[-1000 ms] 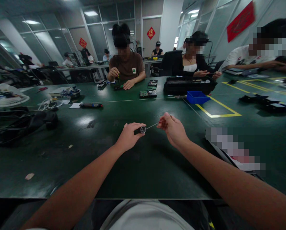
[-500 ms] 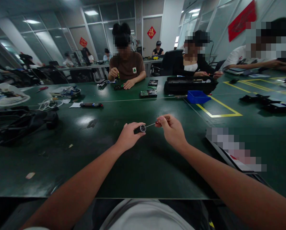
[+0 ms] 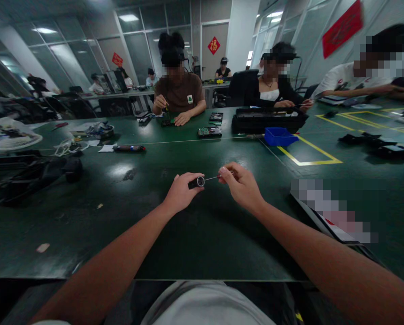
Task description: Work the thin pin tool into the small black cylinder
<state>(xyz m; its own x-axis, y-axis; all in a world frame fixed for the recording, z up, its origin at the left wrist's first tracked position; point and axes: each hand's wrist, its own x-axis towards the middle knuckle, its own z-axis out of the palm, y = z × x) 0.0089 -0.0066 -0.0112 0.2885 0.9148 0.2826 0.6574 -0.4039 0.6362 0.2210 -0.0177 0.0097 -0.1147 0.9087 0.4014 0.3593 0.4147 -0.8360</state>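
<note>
Between thumb and fingers, my left hand [image 3: 182, 193] grips a short black cylinder [image 3: 197, 182] whose round, silver-rimmed end faces right and toward me. My right hand [image 3: 241, 183] is closed around the reddish handle of a thin screwdriver [image 3: 211, 178]. Its metal shaft points left and meets the cylinder's open end; whether the tip sits inside a screw is too small to tell. Both hands are above the green table [image 3: 202, 243], and most of the handle is hidden by my right fingers.
A blue bin [image 3: 279, 136] stands ahead to the right, near a long black case [image 3: 269, 121]. A dark pen-like tool [image 3: 129, 148] lies at left, beyond a black object [image 3: 39, 178]. Circuit boards [image 3: 209, 132] lie before a co-worker [image 3: 179, 90]. A tablet-like item [image 3: 323, 216] lies at right.
The cylinder and screwdriver have shifted slightly left. My right fingers have turned a little around the handle, and the shaft lies flatter.
</note>
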